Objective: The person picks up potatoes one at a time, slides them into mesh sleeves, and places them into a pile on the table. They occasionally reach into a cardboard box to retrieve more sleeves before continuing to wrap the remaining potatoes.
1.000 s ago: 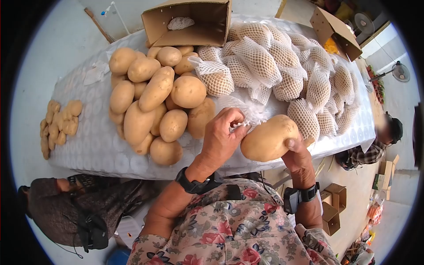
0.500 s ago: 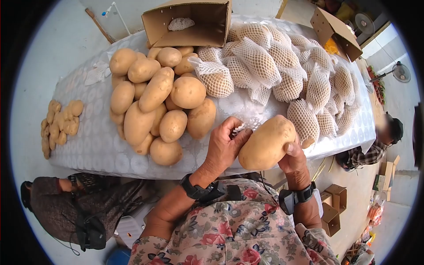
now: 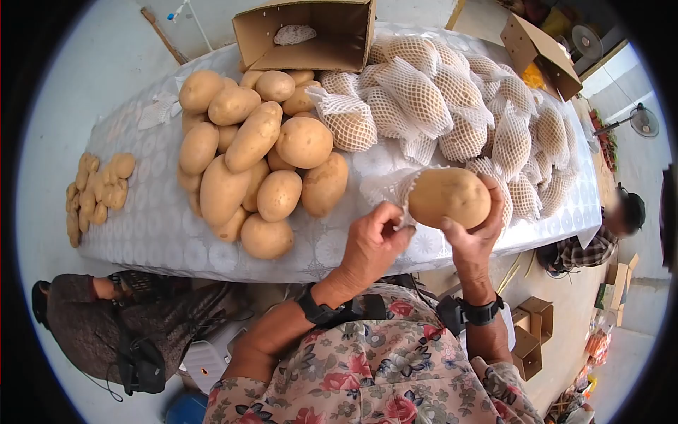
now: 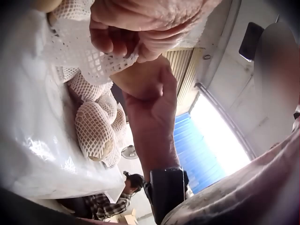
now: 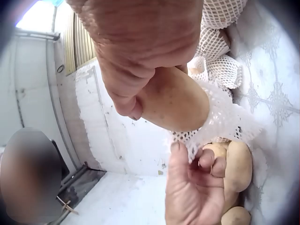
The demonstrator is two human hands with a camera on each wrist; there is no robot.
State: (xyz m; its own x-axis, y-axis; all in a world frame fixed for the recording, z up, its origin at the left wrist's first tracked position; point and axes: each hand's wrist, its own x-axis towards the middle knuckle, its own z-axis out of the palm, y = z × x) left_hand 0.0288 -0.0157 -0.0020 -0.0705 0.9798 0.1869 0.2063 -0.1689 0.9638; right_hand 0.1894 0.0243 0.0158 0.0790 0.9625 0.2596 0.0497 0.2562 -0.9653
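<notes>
My right hand [image 3: 477,230] grips a large bare potato [image 3: 450,198] above the front of the table, thumb on its near side and fingers round its right end. A white foam net sleeve [image 3: 387,187] meets the potato's left end, its mouth overlapping that end. With thumb and curled fingers my left hand [image 3: 376,240] pinches the sleeve's edge. In the left wrist view the net [image 4: 101,65] stretches from those fingers beside the potato [image 4: 138,77]. The right wrist view shows the potato's tip [image 5: 187,108] at the net's opening, the left hand [image 5: 194,192] holding the net from below.
Loose potatoes [image 3: 254,138] are heaped left of my hands, netted potatoes [image 3: 417,99] to the right and behind. Smaller potatoes [image 3: 99,187] lie at the table's far left. An open cardboard box [image 3: 311,39] stands at the back. People sit at left [image 3: 106,325] and right [image 3: 593,244].
The potato has risen and turned so its left end faces the net sleeve. The sleeve, bunched at the left hand before, now spreads against that end. The right hand's grip has shifted.
</notes>
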